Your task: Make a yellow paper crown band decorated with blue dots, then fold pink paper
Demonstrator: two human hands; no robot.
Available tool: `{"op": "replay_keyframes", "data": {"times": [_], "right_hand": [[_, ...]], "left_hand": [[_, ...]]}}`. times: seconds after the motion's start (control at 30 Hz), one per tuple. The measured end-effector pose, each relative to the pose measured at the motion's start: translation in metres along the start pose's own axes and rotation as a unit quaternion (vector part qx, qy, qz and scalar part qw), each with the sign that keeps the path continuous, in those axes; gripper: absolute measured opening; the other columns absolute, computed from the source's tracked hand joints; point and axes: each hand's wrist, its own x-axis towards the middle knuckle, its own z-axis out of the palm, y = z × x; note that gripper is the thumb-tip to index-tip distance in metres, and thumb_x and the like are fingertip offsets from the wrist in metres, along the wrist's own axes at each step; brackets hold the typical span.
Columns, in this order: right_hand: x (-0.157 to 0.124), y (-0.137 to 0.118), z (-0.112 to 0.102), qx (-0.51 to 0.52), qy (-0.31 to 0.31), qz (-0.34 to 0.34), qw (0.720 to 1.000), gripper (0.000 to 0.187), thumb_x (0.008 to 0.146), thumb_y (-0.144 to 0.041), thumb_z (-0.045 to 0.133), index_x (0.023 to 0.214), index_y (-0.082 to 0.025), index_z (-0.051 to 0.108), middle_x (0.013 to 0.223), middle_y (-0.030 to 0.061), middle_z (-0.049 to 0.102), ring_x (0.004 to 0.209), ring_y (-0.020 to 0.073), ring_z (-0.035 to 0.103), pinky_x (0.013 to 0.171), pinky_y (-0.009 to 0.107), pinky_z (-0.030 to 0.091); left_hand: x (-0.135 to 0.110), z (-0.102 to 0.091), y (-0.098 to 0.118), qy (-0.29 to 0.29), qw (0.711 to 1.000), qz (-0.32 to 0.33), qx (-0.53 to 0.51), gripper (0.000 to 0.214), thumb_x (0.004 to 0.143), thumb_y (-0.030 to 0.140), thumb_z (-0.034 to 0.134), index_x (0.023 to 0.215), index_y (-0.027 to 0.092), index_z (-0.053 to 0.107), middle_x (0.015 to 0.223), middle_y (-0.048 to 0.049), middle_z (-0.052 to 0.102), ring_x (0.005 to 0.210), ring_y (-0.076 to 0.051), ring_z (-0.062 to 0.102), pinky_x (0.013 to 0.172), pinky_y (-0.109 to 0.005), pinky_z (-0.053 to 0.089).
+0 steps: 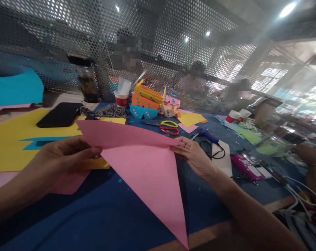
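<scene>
A large pink sheet of paper [144, 167], folded into a triangle, hangs above the blue table cover [100, 216]. My left hand [66, 153] pinches its left part near the fold. My right hand [196, 157] pinches the fold's right end. The triangle's long point hangs down toward me. Both hands are closed on the paper.
Yellow sheets [14, 139] and a black phone [60, 114] lie at the left. Behind the paper are scissors [165, 127], stacked paper boats [147, 101], a red cup [121, 99] and a dark jar [87, 83]. A blue glue gun [207, 135] and a pink object [245, 167] lie right. People sit beyond a perforated metal screen [173, 42].
</scene>
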Motion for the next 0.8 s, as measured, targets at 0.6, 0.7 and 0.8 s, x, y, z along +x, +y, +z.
{"op": "replay_keyframes", "data": {"times": [0.6,0.7,0.8], "right_hand": [[0.000,0.001,-0.001,0.039,-0.012,-0.004,0.999,0.031,0.075,-0.037,0.091,0.095,-0.022,0.074,0.090,0.0001,0.074,0.080,0.0158,0.066,0.074,0.027,0.048],[-0.001,-0.001,-0.001,0.038,-0.021,-0.010,0.999,0.024,0.077,-0.036,0.090,0.089,-0.022,0.073,0.082,-0.0024,0.070,0.073,0.0130,0.061,0.071,0.026,0.045],[-0.002,-0.002,-0.001,0.025,-0.024,-0.021,0.999,0.022,0.079,-0.035,0.088,0.089,-0.022,0.074,0.080,-0.0031,0.068,0.072,0.0124,0.059,0.069,0.025,0.043]], "left_hand": [[-0.009,0.010,0.022,0.041,0.995,-0.057,-0.072,0.052,0.043,0.051,0.100,0.084,0.021,0.086,0.091,-0.0085,0.086,0.078,-0.021,0.078,0.065,-0.018,0.063],[-0.011,0.014,0.028,0.036,0.996,-0.037,-0.077,0.051,0.041,0.051,0.100,0.081,0.022,0.085,0.087,-0.0066,0.085,0.077,-0.018,0.077,0.065,-0.013,0.061],[-0.012,0.015,0.031,0.040,0.996,-0.030,-0.070,0.049,0.041,0.051,0.100,0.077,0.022,0.085,0.084,-0.0067,0.084,0.075,-0.018,0.075,0.060,-0.013,0.059]]}}
